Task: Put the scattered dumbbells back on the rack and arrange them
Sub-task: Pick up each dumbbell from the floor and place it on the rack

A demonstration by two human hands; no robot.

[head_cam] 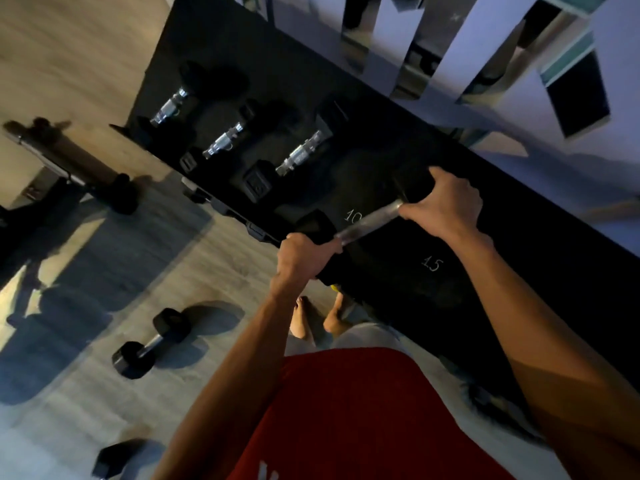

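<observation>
A black hex dumbbell with a chrome handle (370,221) hangs over the black rack (433,296), above the chalked marks "10" and "15". My left hand (304,258) grips its near head and handle end. My right hand (446,206) grips the far end of the handle by the other head. Three more dumbbells (304,152) lie side by side on the rack's top shelf to the left. A loose dumbbell (152,342) lies on the floor at lower left, and the head of another (114,460) shows at the bottom edge.
A bench or machine with a padded roller (79,164) stands on the floor at left. Mirror strips (426,46) line the wall behind the rack. My bare feet (318,317) stand close to the rack's front edge; my red shorts fill the bottom.
</observation>
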